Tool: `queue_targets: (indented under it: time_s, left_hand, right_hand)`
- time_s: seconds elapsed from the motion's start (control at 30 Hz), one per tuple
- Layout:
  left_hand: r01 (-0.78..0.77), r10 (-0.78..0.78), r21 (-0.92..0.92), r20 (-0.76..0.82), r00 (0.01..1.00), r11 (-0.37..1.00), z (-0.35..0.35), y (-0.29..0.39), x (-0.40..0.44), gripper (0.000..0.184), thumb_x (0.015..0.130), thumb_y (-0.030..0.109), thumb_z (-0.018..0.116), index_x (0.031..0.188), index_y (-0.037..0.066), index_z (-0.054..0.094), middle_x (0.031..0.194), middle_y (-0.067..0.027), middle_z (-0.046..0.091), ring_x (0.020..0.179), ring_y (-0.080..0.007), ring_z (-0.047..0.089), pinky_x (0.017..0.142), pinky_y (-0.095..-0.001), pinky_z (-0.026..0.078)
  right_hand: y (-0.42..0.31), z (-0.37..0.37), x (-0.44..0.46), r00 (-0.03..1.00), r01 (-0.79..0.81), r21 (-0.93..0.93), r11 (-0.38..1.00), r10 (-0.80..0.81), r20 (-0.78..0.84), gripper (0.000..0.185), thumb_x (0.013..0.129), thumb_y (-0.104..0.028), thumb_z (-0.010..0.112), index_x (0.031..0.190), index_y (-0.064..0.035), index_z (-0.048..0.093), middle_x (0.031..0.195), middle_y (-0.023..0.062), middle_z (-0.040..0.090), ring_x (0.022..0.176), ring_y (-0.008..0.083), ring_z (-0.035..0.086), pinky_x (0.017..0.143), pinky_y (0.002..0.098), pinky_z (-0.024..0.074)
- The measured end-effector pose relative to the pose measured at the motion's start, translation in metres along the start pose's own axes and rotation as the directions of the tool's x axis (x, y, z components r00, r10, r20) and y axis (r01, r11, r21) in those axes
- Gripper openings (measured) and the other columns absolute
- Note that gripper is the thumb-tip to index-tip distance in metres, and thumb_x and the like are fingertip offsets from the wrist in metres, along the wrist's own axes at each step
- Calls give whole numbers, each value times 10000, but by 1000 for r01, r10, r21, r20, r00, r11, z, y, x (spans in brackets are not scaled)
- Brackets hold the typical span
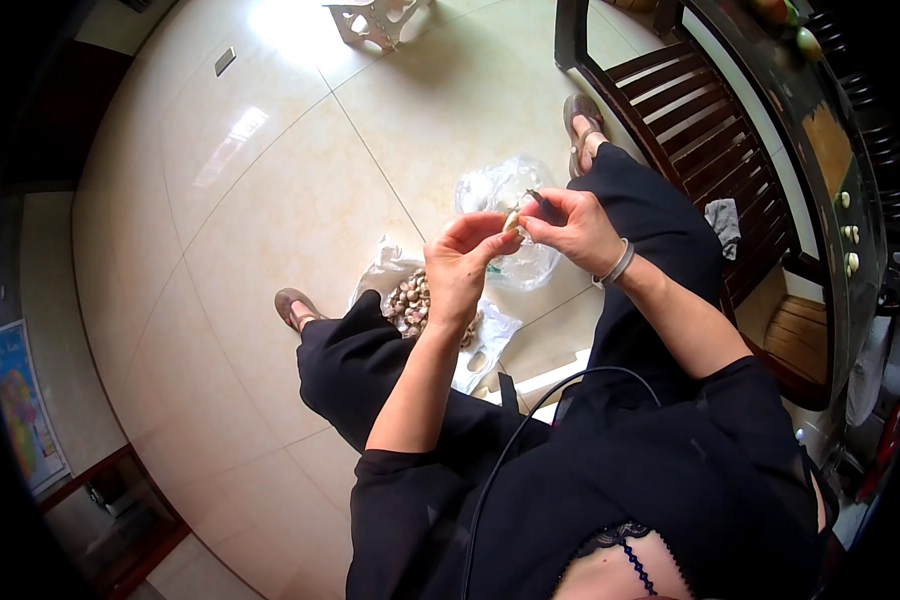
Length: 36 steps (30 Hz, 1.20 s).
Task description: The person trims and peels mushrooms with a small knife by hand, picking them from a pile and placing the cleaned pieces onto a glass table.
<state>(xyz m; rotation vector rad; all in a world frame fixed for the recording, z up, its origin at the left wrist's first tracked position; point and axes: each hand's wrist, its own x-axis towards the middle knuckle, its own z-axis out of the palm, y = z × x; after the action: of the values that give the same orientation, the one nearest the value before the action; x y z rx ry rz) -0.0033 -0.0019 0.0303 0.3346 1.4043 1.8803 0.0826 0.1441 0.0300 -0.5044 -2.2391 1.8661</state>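
Observation:
My left hand (460,262) pinches a small pale piece (511,221) between thumb and fingertips. My right hand (575,232) meets it there, its thumb and finger closed at the piece's other side. A thin dark object (544,206), perhaps a small blade, sticks out from the fingers of my right hand; its exact kind is unclear. Beneath my left hand, a white plastic bag (382,268) lies open on the floor. Small brown, rounded pieces (407,303), mushroom-like, fill it. A clear plastic bag (522,268) stands below both hands, its contents hard to make out.
A dark slatted wooden chair (685,115) stands at the right with a grey cloth (722,226) on it. Beyond is a dark table (828,150) holding several pale pieces. A light plastic stool (378,22) is at the top. A dark cable (500,455) crosses my lap.

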Motion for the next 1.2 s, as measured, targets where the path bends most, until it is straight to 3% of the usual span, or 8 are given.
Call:
queue_targets:
  time_s: [0.17,0.23,0.53,0.83,1.2]
  left_hand:
    - [10,-10,-26,23,1000,1000,2,-6,-1,164,771,-22,590,929,-65,582,861,-138,625,735,-191,624,700,-296,521]
    - [8,-8,-10,25,1000,1000,3,-6,-2,161,773,-30,584,929,-67,582,858,-140,626,734,-194,626,695,-298,522]
    - [27,-26,-37,45,999,999,4,-4,-3,199,785,2,586,973,-62,575,870,-144,624,740,-199,628,698,-300,523]
    - [185,-120,-354,198,973,917,-4,-5,3,322,849,53,508,1154,-44,474,974,-140,593,808,-180,599,744,-284,502]
    - [236,-128,-442,262,957,865,-10,-9,6,326,866,87,488,1167,-35,454,950,-144,584,805,-180,593,762,-285,492]
  right_hand:
    - [-9,-3,-2,993,-110,120,987,104,56,117,791,-114,596,838,-7,584,669,-14,558,572,24,482,503,159,388]
    - [-10,-5,-2,963,-266,215,940,246,113,103,791,-121,598,829,-28,577,635,-35,520,515,9,424,446,150,329]
    - [-14,-7,-1,913,-407,470,783,341,222,114,809,-144,586,845,-37,565,593,-58,459,452,8,354,401,157,257]
    - [-11,-6,1,927,-376,545,749,315,206,123,821,-149,575,853,-34,548,537,-57,418,415,14,339,371,168,253]
    - [-10,-5,1,971,-237,408,882,232,61,142,825,-185,570,862,-53,534,533,-78,398,414,4,313,374,157,231]
